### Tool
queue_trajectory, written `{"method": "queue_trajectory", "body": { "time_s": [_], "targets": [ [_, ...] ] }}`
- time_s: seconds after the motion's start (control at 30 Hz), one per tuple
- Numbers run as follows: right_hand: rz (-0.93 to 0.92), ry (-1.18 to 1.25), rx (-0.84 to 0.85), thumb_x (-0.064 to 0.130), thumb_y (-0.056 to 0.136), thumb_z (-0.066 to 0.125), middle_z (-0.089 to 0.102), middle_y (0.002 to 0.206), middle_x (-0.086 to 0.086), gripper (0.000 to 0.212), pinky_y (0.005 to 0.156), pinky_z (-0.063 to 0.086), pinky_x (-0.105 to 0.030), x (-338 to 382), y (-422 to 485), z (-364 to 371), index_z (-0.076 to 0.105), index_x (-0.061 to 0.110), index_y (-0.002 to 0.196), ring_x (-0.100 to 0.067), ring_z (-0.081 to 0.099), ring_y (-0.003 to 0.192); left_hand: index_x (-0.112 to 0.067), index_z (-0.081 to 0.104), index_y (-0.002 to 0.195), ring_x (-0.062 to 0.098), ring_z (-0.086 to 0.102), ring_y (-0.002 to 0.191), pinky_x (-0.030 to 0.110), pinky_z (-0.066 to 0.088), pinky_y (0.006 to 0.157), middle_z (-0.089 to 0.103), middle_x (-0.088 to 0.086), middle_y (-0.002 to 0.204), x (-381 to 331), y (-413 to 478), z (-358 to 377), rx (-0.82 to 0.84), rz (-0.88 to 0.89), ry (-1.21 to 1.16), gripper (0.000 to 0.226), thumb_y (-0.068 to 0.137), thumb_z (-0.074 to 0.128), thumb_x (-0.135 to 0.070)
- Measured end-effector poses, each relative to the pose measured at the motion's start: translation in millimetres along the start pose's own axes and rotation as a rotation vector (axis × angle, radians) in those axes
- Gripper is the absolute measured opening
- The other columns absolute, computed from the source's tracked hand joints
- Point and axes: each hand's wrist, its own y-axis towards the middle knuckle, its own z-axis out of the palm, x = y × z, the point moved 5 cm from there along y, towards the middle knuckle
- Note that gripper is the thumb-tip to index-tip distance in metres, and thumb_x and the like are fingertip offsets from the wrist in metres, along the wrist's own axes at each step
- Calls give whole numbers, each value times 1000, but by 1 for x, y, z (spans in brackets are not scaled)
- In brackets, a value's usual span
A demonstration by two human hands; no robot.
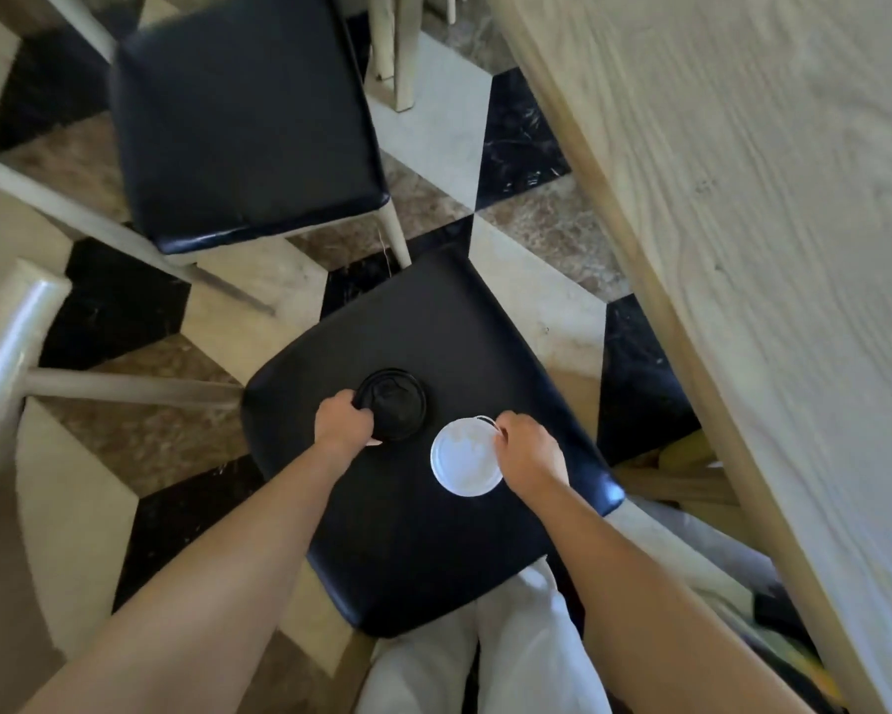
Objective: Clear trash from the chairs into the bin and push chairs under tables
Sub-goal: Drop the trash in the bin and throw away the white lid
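A: Start with the big shapes. What's around?

B: A pale wooden bench (743,249) with strong grain runs down the right side. On the checkered stone floor (526,121), in black, cream and mottled brown, stand two chairs with light wooden frames. The far chair (248,121) has a bare, glossy black padded seat. The near chair (433,533) has the same black, leather-like cushion, square with rounded corners, and stands out from the bench edge, not yet pushed under.

A: And the trash?

B: Two round pieces sit on the near seat, just beside each other. A black lid (395,401), domed and ridged like a takeaway cup top, and a white lid (467,456), thin, flat and plastic-looking with a small pull tab.

A: What are the hands doing?

B: The left hand (343,420) has its fingers curled over the black lid's near-left rim. The right hand (529,448) pinches at the white lid's right edge, by the tab. Whether either piece has left the cushion, I cannot tell.

A: So which step is this?

B: Picking trash off the seat, I'd judge. No bin is in view, so next comes lifting both lids, carrying them to one, then sliding this chair under the bench. The flat white lid may need a fingernail under its rim.
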Motion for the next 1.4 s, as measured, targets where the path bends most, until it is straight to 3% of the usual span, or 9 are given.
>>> {"method": "queue_trajectory", "body": {
  "time_s": [0.27, 0.43, 0.6, 0.77, 0.93, 1.03, 1.17, 1.3, 1.4],
  "targets": [
    [-184, 292, -174, 21, 95, 44, 60, 102, -8, 19, 75, 50, -37, 57, -21, -74, 58, 8, 95, -23, 57, 89, -1, 46, 134, 34, 65, 92, 29, 61, 61, 55, 20, 131, -36, -38, -44, 122, 79, -395, 36, 98, 45, -7],
    [-241, 445, -229, 19, 94, 47, 55, 88, -1, 16, 66, 40, -29, 91, -45, -134, 58, 7, 95, -18, 52, 81, 2, 52, 126, 42, 56, 115, 48, 52, 83, 57, 20, 126, -61, -78, -93, 60, 91, -662, 31, 98, 41, 2],
    [-289, 533, -248, 21, 93, 48, 57, 90, -1, 18, 56, 40, -19, 129, -68, -171, 59, 8, 100, -13, 51, 78, -9, 51, 128, 29, 60, 104, 47, 51, 89, 59, 9, 117, -96, -128, -118, 206, 200, -796, 29, 100, 43, -9],
    [-251, 514, -360, 16, 90, 50, 51, 91, -3, 13, 60, 35, -25, 143, -85, -203, 51, 9, 79, -19, 49, 79, -17, 60, 105, 22, 63, 101, 45, 52, 87, 63, 8, 110, -129, -168, -135, 362, 294, -946, 22, 102, 39, -23],
    [-268, 496, -440, 15, 90, 54, 56, 94, -4, 11, 62, 38, -24, 141, -101, -231, 53, 9, 81, -18, 51, 79, -23, 57, 117, 18, 65, 104, 37, 58, 83, 60, 3, 115, -159, -196, -135, 445, 415, -804, 26, 100, 42, -36],
    [-245, 522, -437, 14, 88, 56, 62, 88, -8, 14, 61, 42, -27, 129, -101, -239, 59, 1, 89, -20, 53, 76, -10, 53, 123, 20, 68, 92, 33, 62, 72, 62, 6, 108, -174, -203, -134, 348, 422, -725, 29, 94, 56, -16],
    [-181, 746, -297, 16, 89, 58, 60, 92, 0, 21, 68, 52, -24, 113, -107, -254, 59, 8, 109, -15, 58, 82, -10, 53, 120, 20, 64, 89, 30, 62, 64, 61, 6, 104, -199, -211, -132, 298, 436, -687, 32, 90, 54, 2],
    [-199, 872, -86, 13, 93, 55, 65, 94, -7, 20, 63, 57, -20, 87, -118, -276, 64, 5, 108, -16, 64, 82, -12, 54, 117, 27, 62, 101, 39, 60, 77, 61, 8, 108, -231, -224, -121, 394, 483, -587, 32, 90, 50, 4],
    [-180, 861, -164, 7, 91, 55, 63, 89, -9, 16, 77, 55, -32, 59, -125, -300, 65, 5, 103, -22, 61, 85, -13, 55, 118, 23, 63, 101, 37, 60, 80, 63, 4, 105, -260, -242, -103, 472, 524, -543, 29, 91, 53, -1]
  ]
}}
